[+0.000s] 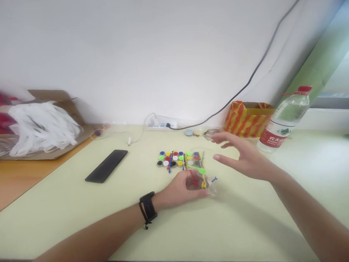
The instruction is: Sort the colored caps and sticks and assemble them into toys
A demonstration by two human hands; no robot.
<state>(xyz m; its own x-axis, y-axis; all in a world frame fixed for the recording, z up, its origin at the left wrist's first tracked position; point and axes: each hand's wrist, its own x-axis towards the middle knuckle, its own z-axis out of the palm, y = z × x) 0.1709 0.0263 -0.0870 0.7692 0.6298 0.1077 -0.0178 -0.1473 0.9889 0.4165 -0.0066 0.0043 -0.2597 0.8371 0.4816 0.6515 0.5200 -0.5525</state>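
My left hand [182, 188] is wrapped round a clear plastic bag [212, 187] low over the table. Inside or sticking out of the bag are small coloured plastic pieces: red, a yellow piece [204, 181], a green disc [202, 171] and a blue stick [214, 179]. My right hand [244, 155] hovers to the right of the bag, fingers stretched apart, with nothing in it. Just beyond the left hand lie rows of small coloured discs [175, 158], with a blue stick [170, 161] and several other thin sticks across them. The bag partly hides what it contains.
A black flat case [106, 166] lies on the left of the table [155, 231]. Behind are a power strip [157, 127] with cables and a striped paper bag [248, 122]. A large water bottle [285, 121] stands at right; a cardboard box [73, 107] with white strips at left.
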